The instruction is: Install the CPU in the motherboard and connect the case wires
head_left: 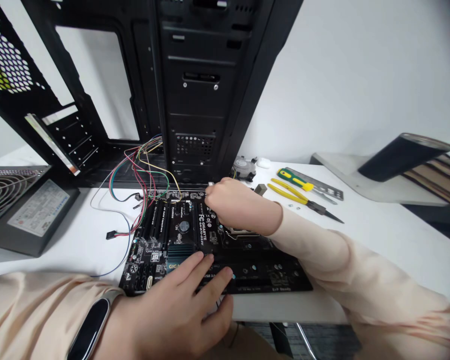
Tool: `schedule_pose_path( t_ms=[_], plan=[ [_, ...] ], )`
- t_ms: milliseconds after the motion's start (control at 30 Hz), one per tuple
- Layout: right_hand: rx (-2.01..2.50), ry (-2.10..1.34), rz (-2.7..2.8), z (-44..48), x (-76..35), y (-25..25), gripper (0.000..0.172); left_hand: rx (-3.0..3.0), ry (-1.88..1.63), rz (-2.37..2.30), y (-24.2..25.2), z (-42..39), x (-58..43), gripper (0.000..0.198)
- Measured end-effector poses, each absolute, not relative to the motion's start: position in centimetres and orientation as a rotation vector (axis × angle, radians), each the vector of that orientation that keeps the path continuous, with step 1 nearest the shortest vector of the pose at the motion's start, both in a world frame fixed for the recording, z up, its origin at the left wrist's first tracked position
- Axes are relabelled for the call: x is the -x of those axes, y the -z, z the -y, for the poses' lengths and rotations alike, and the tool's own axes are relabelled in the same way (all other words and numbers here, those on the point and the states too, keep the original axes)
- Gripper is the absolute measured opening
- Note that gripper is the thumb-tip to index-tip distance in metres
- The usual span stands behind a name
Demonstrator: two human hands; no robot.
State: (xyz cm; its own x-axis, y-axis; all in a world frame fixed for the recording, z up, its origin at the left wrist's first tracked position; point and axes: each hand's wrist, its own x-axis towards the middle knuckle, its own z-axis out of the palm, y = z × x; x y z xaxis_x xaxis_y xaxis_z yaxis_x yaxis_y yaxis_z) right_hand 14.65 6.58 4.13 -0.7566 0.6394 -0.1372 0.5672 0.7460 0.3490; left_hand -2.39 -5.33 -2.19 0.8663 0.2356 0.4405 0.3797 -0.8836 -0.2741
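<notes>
A black Gigabyte motherboard (pixel 217 250) lies flat on the white table before me. My left hand (pixel 183 305) is open, palm down, its spread fingers over the board's near edge beside the teal heat sink (pixel 180 249). At the board's far side my right hand (pixel 243 205) is closed, its fingers curled together. Whatever is in them is hidden. Just under that wrist shows part of the CPU socket (pixel 240 239). A round coin battery (pixel 184 227) sits between the board's slots.
Behind the board stands an open black computer case (pixel 195 105), with loose coloured wires (pixel 146 175) trailing out. A power supply (pixel 37 210) rests at left. To the right lie yellow-handled pliers (pixel 290 191), a green-and-yellow screwdriver (pixel 294 179) and a CPU cooler (pixel 243 167).
</notes>
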Motion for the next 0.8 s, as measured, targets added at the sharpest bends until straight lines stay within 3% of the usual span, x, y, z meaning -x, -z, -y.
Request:
schedule_pose_path(
  t_ms=[800],
  plan=[
    [-0.972, -0.316, -2.707, -7.42, -14.94, -4.23, 0.019, 2.739, 0.548, 0.537, 2.34, 5.34, 2.46, 0.027]
  ],
)
